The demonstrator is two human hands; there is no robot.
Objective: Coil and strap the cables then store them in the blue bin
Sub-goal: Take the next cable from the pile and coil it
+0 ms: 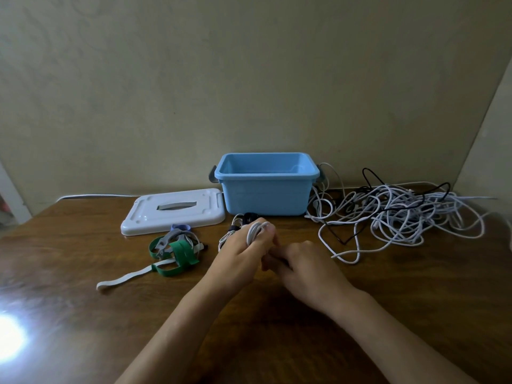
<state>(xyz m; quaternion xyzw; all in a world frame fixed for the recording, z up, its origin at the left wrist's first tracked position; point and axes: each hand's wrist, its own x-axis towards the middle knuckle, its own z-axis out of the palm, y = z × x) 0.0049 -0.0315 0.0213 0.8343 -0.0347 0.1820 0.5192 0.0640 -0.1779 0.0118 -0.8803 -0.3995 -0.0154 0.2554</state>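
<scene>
Blue bin [266, 189] at frame centre shows nothing inside; left hand [243, 253] grips a white cable coil [256, 231]; right hand's [307, 268] grip unclear.

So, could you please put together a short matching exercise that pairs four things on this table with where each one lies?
Things:
1. blue bin
2. white lid
3. tangled cables
4. coiled white cable

Places:
A. heaped right of the bin
B. held in the left hand
C. flat, left of the bin
D. at the back, against the wall

Pairs: 1-D, 2-C, 3-A, 4-B
</scene>
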